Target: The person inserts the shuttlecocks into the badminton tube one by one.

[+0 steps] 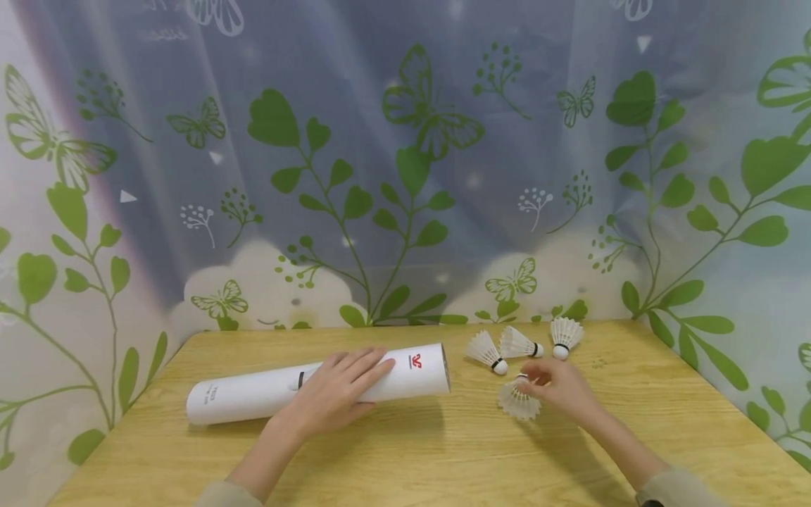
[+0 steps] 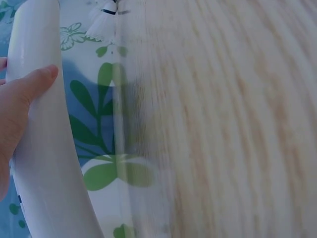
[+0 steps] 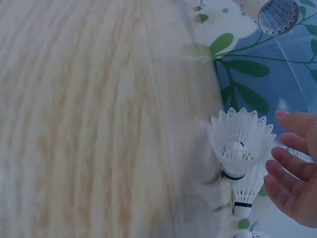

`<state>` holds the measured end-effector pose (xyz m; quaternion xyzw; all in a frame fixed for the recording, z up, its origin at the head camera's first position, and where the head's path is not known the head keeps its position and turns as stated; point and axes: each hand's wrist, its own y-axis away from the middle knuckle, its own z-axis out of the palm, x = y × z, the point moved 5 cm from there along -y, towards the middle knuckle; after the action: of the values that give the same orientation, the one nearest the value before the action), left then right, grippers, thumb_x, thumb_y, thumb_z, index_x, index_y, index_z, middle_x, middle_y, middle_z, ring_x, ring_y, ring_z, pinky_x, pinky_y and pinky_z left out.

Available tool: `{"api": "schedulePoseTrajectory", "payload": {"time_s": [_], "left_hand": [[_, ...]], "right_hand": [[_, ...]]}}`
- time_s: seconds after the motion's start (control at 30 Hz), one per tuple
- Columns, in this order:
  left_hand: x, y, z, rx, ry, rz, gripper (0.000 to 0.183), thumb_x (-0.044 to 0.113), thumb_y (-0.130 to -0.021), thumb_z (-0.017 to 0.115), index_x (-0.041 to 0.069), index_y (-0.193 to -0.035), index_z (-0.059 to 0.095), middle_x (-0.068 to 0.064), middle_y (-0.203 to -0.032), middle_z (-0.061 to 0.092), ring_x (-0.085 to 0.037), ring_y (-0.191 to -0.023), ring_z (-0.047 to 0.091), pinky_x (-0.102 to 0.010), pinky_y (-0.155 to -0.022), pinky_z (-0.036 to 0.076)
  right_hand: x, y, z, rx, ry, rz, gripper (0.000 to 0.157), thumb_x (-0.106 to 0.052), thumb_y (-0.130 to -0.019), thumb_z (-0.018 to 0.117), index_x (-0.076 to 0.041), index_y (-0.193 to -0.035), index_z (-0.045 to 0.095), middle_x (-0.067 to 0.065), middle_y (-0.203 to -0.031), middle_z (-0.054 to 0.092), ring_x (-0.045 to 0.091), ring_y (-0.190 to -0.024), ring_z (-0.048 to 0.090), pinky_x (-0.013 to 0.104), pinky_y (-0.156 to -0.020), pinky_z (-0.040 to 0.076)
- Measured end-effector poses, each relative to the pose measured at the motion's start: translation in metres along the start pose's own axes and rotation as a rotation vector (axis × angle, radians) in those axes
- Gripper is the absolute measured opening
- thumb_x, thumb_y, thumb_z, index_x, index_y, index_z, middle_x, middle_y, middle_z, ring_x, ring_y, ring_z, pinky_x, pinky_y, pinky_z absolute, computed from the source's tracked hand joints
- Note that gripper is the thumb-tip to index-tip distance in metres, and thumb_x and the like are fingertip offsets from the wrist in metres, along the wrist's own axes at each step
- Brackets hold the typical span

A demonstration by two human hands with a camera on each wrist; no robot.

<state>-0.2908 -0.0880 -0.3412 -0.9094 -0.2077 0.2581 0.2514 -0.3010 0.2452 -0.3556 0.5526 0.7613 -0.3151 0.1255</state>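
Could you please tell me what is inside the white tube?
In the white tube, a shuttlecock's netted skirt shows at the open end; whatever lies deeper is covered by it and the walls.

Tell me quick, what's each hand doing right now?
Left hand: closed around the white tube, holding it.
Right hand: looks open, close to the nearest shuttlecock.

Curtained, homelike space, exact room indeterminate: around your wood-grain table [image 1: 405,458], a curtain [image 1: 355,63] printed with butterflies and leaves hangs left, right and behind.
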Motion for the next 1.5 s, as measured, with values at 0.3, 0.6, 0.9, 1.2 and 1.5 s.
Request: {"api": "schedulePoseTrajectory", "payload": {"time_s": [0.3,0.6,0.9,1.2,1.5], "left_hand": [[0.001,0.002,0.002,0.003,-0.006,0.009,0.085,0.033,-0.065,0.084,0.007,-0.136,0.046,-0.011,-0.135,0.051,-0.026,-0.118,0.052,-0.040,-0.084,0.050],[0.001,0.002,0.002,0.024,-0.010,0.016,0.085,0.033,-0.064,0.085,0.007,-0.136,0.046,-0.011,-0.134,0.052,-0.026,-0.117,0.053,-0.040,-0.083,0.051],[0.001,0.003,0.003,0.033,-0.017,0.018,0.085,0.033,-0.063,0.086,0.008,-0.135,0.048,-0.011,-0.133,0.053,-0.025,-0.116,0.054,-0.039,-0.082,0.051],[0.000,0.004,0.004,0.029,-0.007,0.012,0.086,0.033,-0.063,0.086,0.008,-0.136,0.047,-0.011,-0.133,0.053,-0.026,-0.116,0.053,-0.040,-0.082,0.051],[0.000,0.003,0.004,0.021,-0.002,0.007,0.086,0.033,-0.065,0.085,0.008,-0.137,0.045,-0.010,-0.135,0.051,-0.025,-0.118,0.052,-0.040,-0.084,0.051]], "right_hand": [[0.015,0.003,0.006,-0.046,0.047,0.014,0.026,-0.009,-0.076,0.074,0.004,-0.098,0.067,0.012,-0.088,0.067,0.019,-0.070,0.061,0.031,-0.059,0.051],[0.019,0.003,0.003,-0.014,0.104,0.024,0.014,-0.003,-0.079,0.069,0.001,-0.092,0.068,0.006,-0.080,0.066,0.018,-0.068,0.061,0.031,-0.058,0.050],[0.021,0.005,-0.006,0.028,0.156,0.014,0.007,0.000,-0.078,0.068,0.000,-0.085,0.068,0.005,-0.075,0.066,0.021,-0.069,0.062,0.036,-0.061,0.050],[0.022,0.007,-0.009,0.004,0.139,-0.010,0.004,-0.003,-0.079,0.069,-0.002,-0.083,0.069,0.002,-0.075,0.066,0.016,-0.067,0.060,0.029,-0.058,0.048],[0.010,0.007,-0.014,0.003,0.083,-0.024,0.004,-0.004,-0.081,0.068,-0.004,-0.085,0.070,0.001,-0.077,0.067,0.016,-0.069,0.062,0.028,-0.060,0.050]]}}
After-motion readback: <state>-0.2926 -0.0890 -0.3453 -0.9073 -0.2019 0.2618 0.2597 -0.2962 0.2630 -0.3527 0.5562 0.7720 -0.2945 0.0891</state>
